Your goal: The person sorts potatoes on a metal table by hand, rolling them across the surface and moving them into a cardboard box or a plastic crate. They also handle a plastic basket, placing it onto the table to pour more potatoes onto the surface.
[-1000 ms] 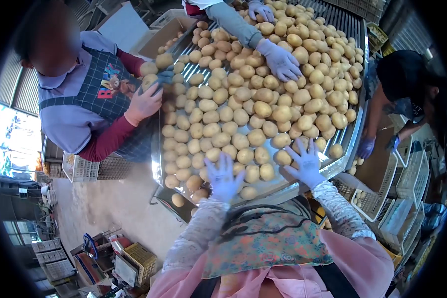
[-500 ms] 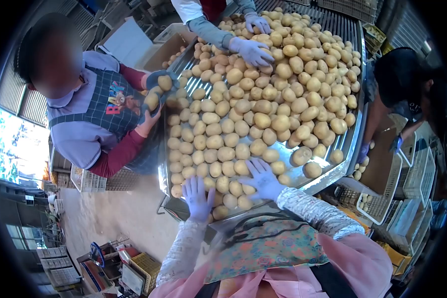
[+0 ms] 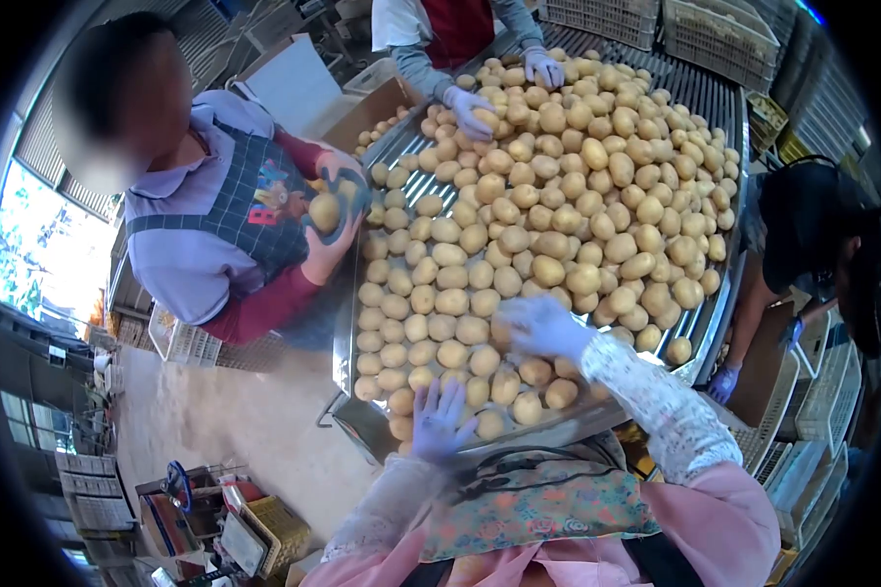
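Note:
Many round, tan potatoes (image 3: 450, 303) lie across a sloping metal sorting table (image 3: 341, 342), in rough rows at the lower left and heaped higher towards the back right. My left hand (image 3: 439, 423), in a pale lavender glove, rests with fingers spread on potatoes at the near edge. Further in, my right hand (image 3: 543, 328), gloved alike, reaches over the potatoes with its fingers bent down beside one. Motion blurs this hand, so I cannot tell whether it grips a potato.
At left a person in a checked apron (image 3: 235, 196) holds potatoes in both hands. Across the table another person's gloved hands (image 3: 470, 112) touch the heap. A third person (image 3: 803, 225) bends by crates (image 3: 832, 382) at right. More crates (image 3: 719, 44) stand behind.
The view has shifted, moving the table lower and rightward. My right hand has lifted from the near potatoes and moved further in, fingers bending. My left hand stays at the near edge.

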Motion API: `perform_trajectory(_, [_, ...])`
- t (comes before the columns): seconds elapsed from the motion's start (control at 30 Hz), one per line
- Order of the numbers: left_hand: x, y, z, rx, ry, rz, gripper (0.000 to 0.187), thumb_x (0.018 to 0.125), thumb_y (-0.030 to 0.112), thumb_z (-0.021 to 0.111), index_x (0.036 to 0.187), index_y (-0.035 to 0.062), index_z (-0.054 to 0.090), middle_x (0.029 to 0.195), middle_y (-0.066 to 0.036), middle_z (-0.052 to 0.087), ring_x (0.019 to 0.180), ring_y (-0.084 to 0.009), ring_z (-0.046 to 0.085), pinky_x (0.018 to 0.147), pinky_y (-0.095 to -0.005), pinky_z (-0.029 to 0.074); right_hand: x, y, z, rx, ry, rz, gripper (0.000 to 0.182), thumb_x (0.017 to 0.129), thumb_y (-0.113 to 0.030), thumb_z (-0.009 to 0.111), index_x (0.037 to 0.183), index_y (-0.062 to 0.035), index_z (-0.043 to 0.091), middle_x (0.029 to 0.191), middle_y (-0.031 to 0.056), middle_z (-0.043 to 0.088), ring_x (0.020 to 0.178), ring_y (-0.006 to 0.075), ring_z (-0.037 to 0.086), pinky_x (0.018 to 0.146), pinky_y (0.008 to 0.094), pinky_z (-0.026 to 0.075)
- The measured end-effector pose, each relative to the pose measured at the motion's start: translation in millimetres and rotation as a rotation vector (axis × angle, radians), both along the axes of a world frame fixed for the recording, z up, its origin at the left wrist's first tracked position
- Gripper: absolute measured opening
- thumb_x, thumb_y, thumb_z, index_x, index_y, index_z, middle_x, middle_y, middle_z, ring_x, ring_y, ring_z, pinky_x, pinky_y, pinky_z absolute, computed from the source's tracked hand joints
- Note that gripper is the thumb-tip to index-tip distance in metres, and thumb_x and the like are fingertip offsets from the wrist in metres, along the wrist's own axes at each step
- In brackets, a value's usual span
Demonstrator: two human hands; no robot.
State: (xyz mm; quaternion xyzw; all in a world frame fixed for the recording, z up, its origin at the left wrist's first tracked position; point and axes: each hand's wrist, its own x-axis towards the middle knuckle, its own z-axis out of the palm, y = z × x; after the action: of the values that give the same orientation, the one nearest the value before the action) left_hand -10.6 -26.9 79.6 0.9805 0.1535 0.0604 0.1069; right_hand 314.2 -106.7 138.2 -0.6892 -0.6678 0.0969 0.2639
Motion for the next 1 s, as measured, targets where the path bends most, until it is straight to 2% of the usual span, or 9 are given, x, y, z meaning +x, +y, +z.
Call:
perform_trajectory(0.1, [26.8,-14.8,1.1,0.118,-0.024,0.210,0.073,0.092,0.051,0.063,0.149,0.0075,0.050,0.151,-0.022,0.048,0.137,-0.0468,0.045,0.115,-0.0629,0.029,14.8,80.8,-33.2,0.129,-0.358,-0.015,0.029,0.087,-0.019,0.065,0.116,-0.0188,0.068,0.118,0.0059,0.065,0.107,0.0231,0.063,0.088,0.0410,0.046])
perform_trajectory(0.17, [39.2,-27.2,6.4,0.067,-0.033,0.250,0.073,0.092,0.051,0.063,0.149,0.0074,0.050,0.151,-0.022,0.048,0.137,-0.0475,0.044,0.115,-0.0628,0.029,15.4,111.2,-48.7,-0.040,-0.580,-0.107,0.033,0.086,-0.020,0.065,0.120,-0.0202,0.067,0.125,0.0049,0.063,0.117,0.0226,0.059,0.092,0.0417,0.046])
perform_trajectory(0.27, [17.5,-37.9,11.1,-0.075,-0.058,0.255,0.073,0.092,0.047,0.065,0.150,0.0062,0.047,0.151,-0.025,0.045,0.142,-0.0468,0.039,0.117,-0.0632,0.026,3.5,138.2,-30.8,-0.505,-0.586,-0.083,0.042,0.091,-0.021,0.061,0.133,-0.0194,0.060,0.135,0.0050,0.059,0.119,0.0249,0.060,0.094,0.0436,0.047])
perform_trajectory(0.37, [-14.5,-7.8,20.4,-0.039,0.026,0.120,0.073,0.092,0.045,0.065,0.148,0.0022,0.048,0.149,-0.023,0.048,0.143,-0.0416,0.041,0.117,-0.0618,0.026,8.5,154.8,-22.7,-0.748,-0.536,-0.032,0.039,0.095,-0.022,0.059,0.134,-0.0215,0.060,0.135,0.0058,0.060,0.119,0.0231,0.061,0.089,0.0431,0.050])
perform_trajectory(0.5, [-47.2,17.7,35.7,-0.049,0.019,0.266,0.065,0.093,0.039,0.064,0.144,0.0014,0.051,0.145,-0.020,0.052,0.142,-0.0396,0.042,0.117,-0.0601,0.027,-2.7,160.5,-45.5,-0.942,-0.709,0.128,0.040,0.095,-0.025,0.063,0.134,-0.0231,0.060,0.132,0.0077,0.062,0.118,0.0244,0.064,0.087,0.0443,0.053])
perform_trajectory(0.57, [-24.1,44.0,36.0,-0.023,0.020,0.253,0.066,0.093,0.039,0.064,0.144,0.0003,0.051,0.145,-0.020,0.052,0.142,-0.0393,0.042,0.117,-0.0600,0.027,2.3,148.2,-47.4,-0.787,-0.505,0.134,0.052,0.085,-0.033,0.075,0.134,-0.0214,0.060,0.125,0.0106,0.064,0.114,0.0287,0.066,0.090,0.0444,0.053])
perform_trajectory(0.73, [59.1,73.0,-18.4,0.075,-0.103,0.317,0.075,0.092,0.046,0.064,0.148,-0.0010,0.046,0.150,-0.024,0.048,0.145,-0.0460,0.035,0.118,-0.0612,0.025,27.3,80.1,-5.0,-0.507,0.021,-0.025,0.062,0.074,-0.034,0.081,0.130,-0.0148,0.062,0.120,0.0166,0.062,0.113,0.0355,0.063,0.094,0.0437,0.052])
perform_trajectory(0.8, [94.2,43.9,-34.5,0.108,-0.122,0.347,0.079,0.091,0.048,0.064,0.150,-0.0007,0.044,0.151,-0.025,0.046,0.146,-0.0490,0.032,0.118,-0.0618,0.024,12.4,40.5,2.4,-0.140,0.316,-0.128,0.062,0.072,-0.032,0.083,0.127,-0.0138,0.061,0.121,0.0172,0.062,0.111,0.0386,0.063,0.093,0.0463,0.052])
perform_trajectory(1.0, [127.1,-4.7,15.9,-0.032,-0.147,0.115,0.078,0.091,0.049,0.065,0.149,0.0003,0.044,0.148,-0.027,0.048,0.142,-0.0525,0.035,0.118,-0.0620,0.024,-36.7,-84.0,-12.9,0.115,0.468,-0.403,0.050,0.075,-0.020,0.077,0.123,-0.0145,0.063,0.121,0.0130,0.061,0.110,0.0347,0.060,0.098,0.0441,0.049])
